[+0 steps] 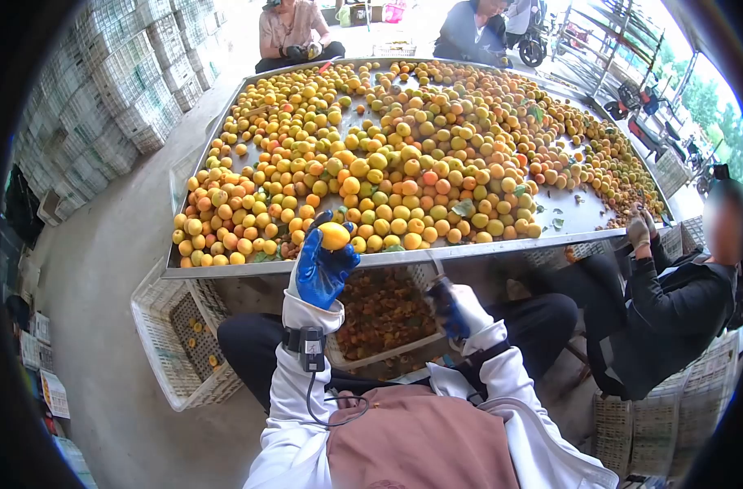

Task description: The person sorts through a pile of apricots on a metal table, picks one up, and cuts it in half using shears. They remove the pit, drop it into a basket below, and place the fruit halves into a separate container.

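Observation:
A blue-gloved left hand of mine is raised at the near edge of the metal table, its fingers round a yellow-orange fruit. To its right, my right hand, also gloved, is closed on a small tool with a thin metal blade; motion blurs it. Many yellow and orange fruits with a few green leaves lie heaped on the table. Below and between my hands, a crate holds dark orange scraps.
A white crate with a few fruit pieces stands at the lower left. Stacked crates line the left side. One person sits close on the right; two others are across the table. More crates stand lower right.

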`<state>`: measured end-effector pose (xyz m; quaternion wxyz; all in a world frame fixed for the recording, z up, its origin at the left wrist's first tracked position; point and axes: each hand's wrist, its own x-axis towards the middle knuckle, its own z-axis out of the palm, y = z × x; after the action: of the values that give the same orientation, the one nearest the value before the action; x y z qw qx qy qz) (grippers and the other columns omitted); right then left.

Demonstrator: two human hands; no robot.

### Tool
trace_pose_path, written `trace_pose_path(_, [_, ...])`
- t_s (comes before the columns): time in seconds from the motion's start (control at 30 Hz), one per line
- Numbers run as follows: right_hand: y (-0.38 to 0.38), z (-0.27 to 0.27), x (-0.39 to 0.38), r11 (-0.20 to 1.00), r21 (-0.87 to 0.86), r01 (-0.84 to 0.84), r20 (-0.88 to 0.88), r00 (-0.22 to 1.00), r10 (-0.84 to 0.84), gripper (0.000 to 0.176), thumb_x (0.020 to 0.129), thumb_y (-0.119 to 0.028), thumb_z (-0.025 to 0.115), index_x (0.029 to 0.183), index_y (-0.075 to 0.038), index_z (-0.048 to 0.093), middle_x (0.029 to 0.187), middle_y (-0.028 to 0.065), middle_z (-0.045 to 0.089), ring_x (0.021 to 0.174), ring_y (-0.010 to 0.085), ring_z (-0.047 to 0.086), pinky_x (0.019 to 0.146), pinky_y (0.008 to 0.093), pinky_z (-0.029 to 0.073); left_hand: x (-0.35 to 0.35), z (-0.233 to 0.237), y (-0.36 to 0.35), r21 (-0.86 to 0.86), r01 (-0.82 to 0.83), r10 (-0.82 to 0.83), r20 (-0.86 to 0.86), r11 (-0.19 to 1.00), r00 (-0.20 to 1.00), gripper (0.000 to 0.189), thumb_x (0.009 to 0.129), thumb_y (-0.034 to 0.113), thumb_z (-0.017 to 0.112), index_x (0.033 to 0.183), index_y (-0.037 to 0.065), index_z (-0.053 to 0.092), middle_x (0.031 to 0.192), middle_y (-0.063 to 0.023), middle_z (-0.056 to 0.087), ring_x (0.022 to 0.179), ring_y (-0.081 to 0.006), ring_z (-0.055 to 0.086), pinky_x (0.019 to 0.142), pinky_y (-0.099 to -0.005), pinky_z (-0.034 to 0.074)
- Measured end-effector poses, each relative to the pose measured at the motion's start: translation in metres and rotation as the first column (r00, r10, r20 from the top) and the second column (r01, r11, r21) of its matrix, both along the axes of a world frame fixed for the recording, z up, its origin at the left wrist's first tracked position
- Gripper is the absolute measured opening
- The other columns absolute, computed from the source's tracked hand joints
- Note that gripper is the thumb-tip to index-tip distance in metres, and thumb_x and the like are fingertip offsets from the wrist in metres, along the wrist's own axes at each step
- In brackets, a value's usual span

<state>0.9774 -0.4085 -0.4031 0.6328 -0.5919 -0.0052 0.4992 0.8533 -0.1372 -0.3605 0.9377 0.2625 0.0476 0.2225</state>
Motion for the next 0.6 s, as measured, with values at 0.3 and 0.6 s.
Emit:
trace_pose_path(0.3, [-0.040, -0.046, 0.048, 0.406, 0.668, 0.624, -0.709, 0.699, 0.092, 0.036, 0.100, -0.043, 0.051, 0.078, -0.015, 0.049, 0.060, -0.0062, 0.043, 0.051, 0.0093, 0.040, 0.052, 0.0262, 0.034, 0.002, -0.023, 0.001, -0.135, 0.113, -0.109, 0.035, 0.984, 0.993, 0.042, 0.102, 0.030, 0.056, 0.138, 0.010, 0.052, 0.120, -0.0183, 0.065, 0.085, -0.0224, 0.070, 0.081, -0.0383, 0.059])
trace_pose_path(0.6, [-0.010, -0.021, 0.003, 0.798, -0.200, 0.569, 0.972, 0.219, 0.087, 0.030, 0.097, -0.030, 0.059, 0.112, -0.005, 0.061, 0.082, 0.0202, 0.070, 0.074, 0.0383, 0.068, 0.067, 0.0457, 0.053, 0.000, -0.020, -0.010, -0.124, 0.127, -0.128, 0.004, 0.984, 0.992, 0.038, 0.101, 0.029, 0.057, 0.133, 0.010, 0.054, 0.114, -0.0173, 0.068, 0.084, -0.0229, 0.069, 0.080, -0.0392, 0.059])
